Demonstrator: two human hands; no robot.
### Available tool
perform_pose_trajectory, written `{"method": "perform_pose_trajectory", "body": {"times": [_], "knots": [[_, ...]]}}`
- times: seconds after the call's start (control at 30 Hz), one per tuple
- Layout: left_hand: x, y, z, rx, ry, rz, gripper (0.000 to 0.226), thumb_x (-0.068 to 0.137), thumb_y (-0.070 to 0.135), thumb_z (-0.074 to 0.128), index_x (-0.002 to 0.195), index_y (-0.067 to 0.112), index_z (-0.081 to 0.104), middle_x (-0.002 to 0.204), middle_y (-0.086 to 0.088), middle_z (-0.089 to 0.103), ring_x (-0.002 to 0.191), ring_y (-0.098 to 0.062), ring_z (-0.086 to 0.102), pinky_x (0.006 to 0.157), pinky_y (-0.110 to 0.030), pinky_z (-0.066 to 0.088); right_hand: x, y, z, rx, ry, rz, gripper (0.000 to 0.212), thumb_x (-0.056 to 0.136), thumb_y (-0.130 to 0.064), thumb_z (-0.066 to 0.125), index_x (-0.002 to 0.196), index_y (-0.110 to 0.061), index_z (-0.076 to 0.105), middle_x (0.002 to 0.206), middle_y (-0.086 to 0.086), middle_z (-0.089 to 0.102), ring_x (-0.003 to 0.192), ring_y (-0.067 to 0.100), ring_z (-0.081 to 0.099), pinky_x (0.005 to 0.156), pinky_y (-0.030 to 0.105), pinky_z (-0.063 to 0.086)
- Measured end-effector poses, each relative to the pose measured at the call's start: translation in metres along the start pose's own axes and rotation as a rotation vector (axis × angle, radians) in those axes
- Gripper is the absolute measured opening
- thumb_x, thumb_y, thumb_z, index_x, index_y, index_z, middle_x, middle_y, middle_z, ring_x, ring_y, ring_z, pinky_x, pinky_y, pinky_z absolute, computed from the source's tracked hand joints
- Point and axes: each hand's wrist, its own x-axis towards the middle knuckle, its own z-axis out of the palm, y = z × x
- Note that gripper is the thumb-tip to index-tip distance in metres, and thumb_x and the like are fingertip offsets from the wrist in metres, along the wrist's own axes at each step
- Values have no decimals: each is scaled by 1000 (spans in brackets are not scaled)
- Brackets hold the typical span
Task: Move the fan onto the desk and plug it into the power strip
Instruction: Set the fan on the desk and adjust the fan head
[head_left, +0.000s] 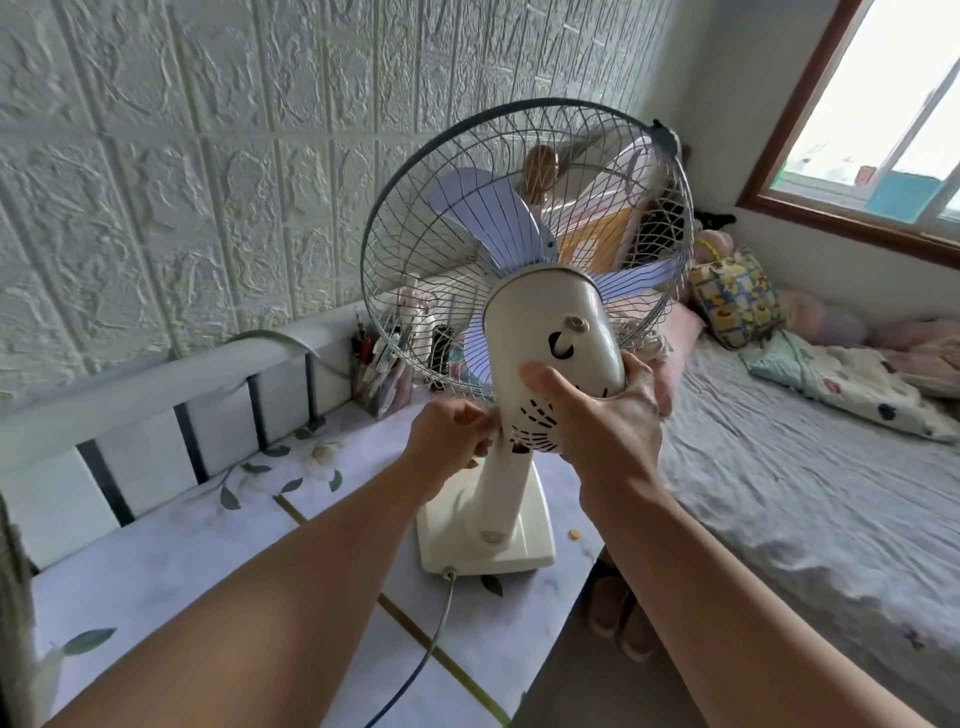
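Fan (524, 332) on the desk (208, 561), both hands at its motor housing.

Cream plastic body, round wire cage and pale lilac blades tilt upward; its square base sits flat on the marble-patterned desk near the bed-side edge, grey cord (431, 639) trailing toward the viewer. The right hand (597, 415) grasps the vented rear housing, thumb across it; the left hand (447, 436) pinches at the neck joint with fingers curled. A pen holder (376, 374) stands behind, against textured white wall panels (182, 182); a rumpled bed (779, 467) lies to the right.
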Motion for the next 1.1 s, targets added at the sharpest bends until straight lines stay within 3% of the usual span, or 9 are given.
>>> {"method": "perform_pose_trajectory", "body": {"times": [0.1, 0.23, 0.57, 0.7, 0.93, 1.1], "knots": [[1, 6, 3, -218, 11, -176, 23, 81, 1, 63, 59, 7, 57, 60, -8, 55, 42, -11, 48, 43, -16, 45, 4, -3, 3, 2, 0, 7, 73, 53, -40, 81, 119, -26, 53, 85, -13, 60, 87, 14, 62, 79, 43, 58], [4, 10, 3, -319, 13, -285, 23, 76, -2, 65, 56, 7, 58, 59, -11, 55, 38, -13, 49, 44, -17, 48, 5, -3, 4, -23, -2, 12, 68, 55, -39, 80, 116, -27, 53, 83, -13, 58, 87, 15, 61, 81, 42, 57], [4, 11, 3, -353, 30, -343, 22, 76, -4, 65, 56, 4, 58, 53, -8, 56, 41, -15, 51, 44, -18, 49, 17, -15, 8, -43, -18, 79, 53, 52, -43, 78, 96, -26, 54, 84, -4, 63, 80, 17, 61, 74, 46, 59], [6, 9, 5, -367, 71, -357, 20, 71, -5, 67, 55, 4, 59, 46, -7, 56, 32, -13, 49, 43, -18, 51, 18, -18, 11, -92, -16, 70, 58, 52, -46, 77, 100, -25, 54, 84, -5, 60, 83, 19, 60, 74, 46, 59], [6, 9, 7, -361, 76, -349, 12, 74, -1, 68, 65, 1, 60, 57, -11, 56, 36, -14, 49, 45, -19, 52, 25, -21, 12, -91, -17, 115, 56, 51, -45, 78, 96, -23, 53, 86, -1, 62, 82, 20, 61, 74, 46, 59], [8, 8, 6, -361, 68, -344, 16, 75, 2, 71, 64, 2, 60, 60, -13, 56, 39, -15, 49, 46, -20, 52, 28, -25, 16, -134, -30, 120, 68, 43, -53, 72, 101, -21, 55, 92, 3, 65, 86, 24, 63, 74, 46, 59]]}}
